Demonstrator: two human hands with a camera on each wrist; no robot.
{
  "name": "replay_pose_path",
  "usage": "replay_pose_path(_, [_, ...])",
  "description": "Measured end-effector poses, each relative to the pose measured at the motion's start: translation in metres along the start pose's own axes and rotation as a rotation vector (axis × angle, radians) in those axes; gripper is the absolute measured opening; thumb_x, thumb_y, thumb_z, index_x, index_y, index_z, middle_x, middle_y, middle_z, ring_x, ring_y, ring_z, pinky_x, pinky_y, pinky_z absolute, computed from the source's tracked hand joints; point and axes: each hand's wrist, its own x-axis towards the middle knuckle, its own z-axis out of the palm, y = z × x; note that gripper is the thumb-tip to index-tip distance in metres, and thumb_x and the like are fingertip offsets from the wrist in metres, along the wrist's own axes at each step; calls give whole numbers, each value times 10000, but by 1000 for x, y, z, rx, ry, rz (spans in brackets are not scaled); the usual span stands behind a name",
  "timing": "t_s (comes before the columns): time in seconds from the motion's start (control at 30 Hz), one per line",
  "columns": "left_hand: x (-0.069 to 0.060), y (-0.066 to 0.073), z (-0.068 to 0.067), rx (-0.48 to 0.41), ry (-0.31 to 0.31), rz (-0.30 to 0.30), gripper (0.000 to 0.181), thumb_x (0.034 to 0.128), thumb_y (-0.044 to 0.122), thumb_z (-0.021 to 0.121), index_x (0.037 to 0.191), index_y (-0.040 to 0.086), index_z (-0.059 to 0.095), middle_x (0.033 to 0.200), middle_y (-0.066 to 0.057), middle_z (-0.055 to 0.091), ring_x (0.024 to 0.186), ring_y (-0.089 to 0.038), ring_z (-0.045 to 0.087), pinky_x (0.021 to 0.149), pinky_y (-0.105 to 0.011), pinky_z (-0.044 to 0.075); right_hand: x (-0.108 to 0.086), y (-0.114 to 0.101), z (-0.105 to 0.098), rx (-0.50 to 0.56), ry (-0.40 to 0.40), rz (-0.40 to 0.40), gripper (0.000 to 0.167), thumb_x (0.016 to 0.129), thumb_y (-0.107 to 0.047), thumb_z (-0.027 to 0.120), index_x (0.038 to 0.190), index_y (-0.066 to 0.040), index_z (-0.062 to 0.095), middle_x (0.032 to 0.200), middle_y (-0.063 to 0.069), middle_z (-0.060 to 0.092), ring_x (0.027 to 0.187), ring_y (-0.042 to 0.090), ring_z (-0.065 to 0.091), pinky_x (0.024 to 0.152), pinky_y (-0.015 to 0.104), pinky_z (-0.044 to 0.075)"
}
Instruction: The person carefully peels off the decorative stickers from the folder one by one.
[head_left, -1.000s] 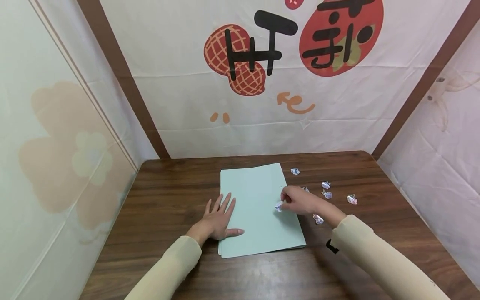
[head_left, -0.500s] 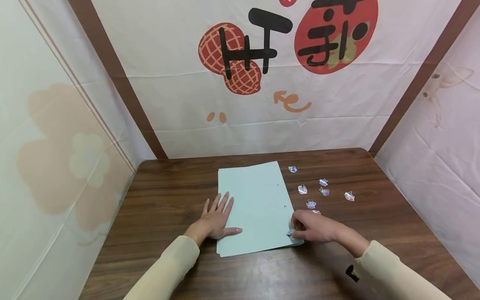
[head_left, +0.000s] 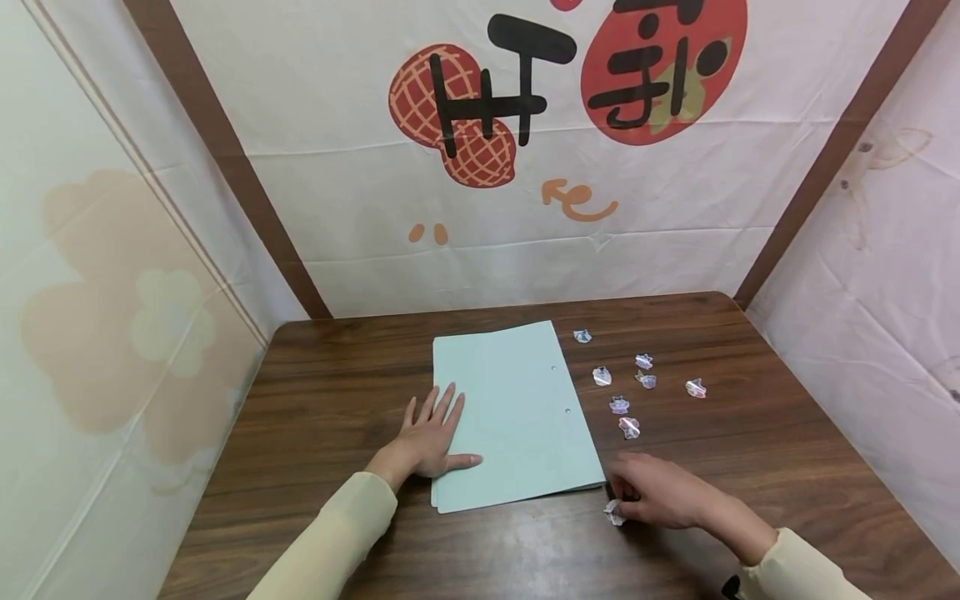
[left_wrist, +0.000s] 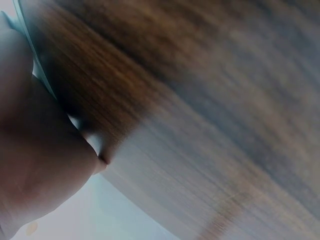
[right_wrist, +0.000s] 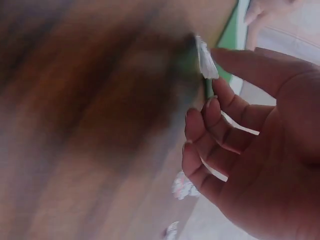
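My left hand (head_left: 427, 442) lies with fingers spread on the left edge of a stack of pale green sheets (head_left: 517, 417). Two small round marks show near the stack's right edge. Off the stack's lower right corner, my right hand (head_left: 663, 492) pinches a small shiny sticker (head_left: 614, 512) low over the table. In the right wrist view, thumb and index finger hold this sticker (right_wrist: 206, 60) by its edge, the other fingers bent. The left wrist view shows only part of the left hand (left_wrist: 45, 155), blurred.
Several shiny stickers lie right of the sheets, among them a reddish sticker (head_left: 629, 427) near my right hand and a lone sticker (head_left: 696, 388) farther right. The brown wooden table (head_left: 330, 367) meets a printed cloth wall (head_left: 360, 267) at the back.
My right hand has moved from above the sheets down and right, past their lower right corner, with the sticker still pinched. My left hand stays on the sheets.
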Motion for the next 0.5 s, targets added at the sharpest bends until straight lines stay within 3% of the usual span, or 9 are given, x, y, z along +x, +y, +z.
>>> replay_pose_path(0.23, [10, -12, 14, 7, 46, 10, 1161, 849, 894, 396, 1657, 177, -30, 1705, -48, -197, 1560, -334, -175, 1198, -645, -81, -4, 6, 6, -11, 69, 53, 277, 816, -260, 844, 834, -248, 568, 795, -116, 503, 702, 33, 466, 582, 253, 394])
replay_pose_path(0.5, [9, -8, 12, 9, 21, -5, 1138, 875, 858, 429, 1651, 181, -56, 1698, -35, -218, 1558, -323, -188, 1200, -643, -83, -2, 2, 1, -48, 40, 80, 317, 795, -279, 863, 894, -243, 564, 841, -107, 493, 719, 52, 460, 593, 280, 385])
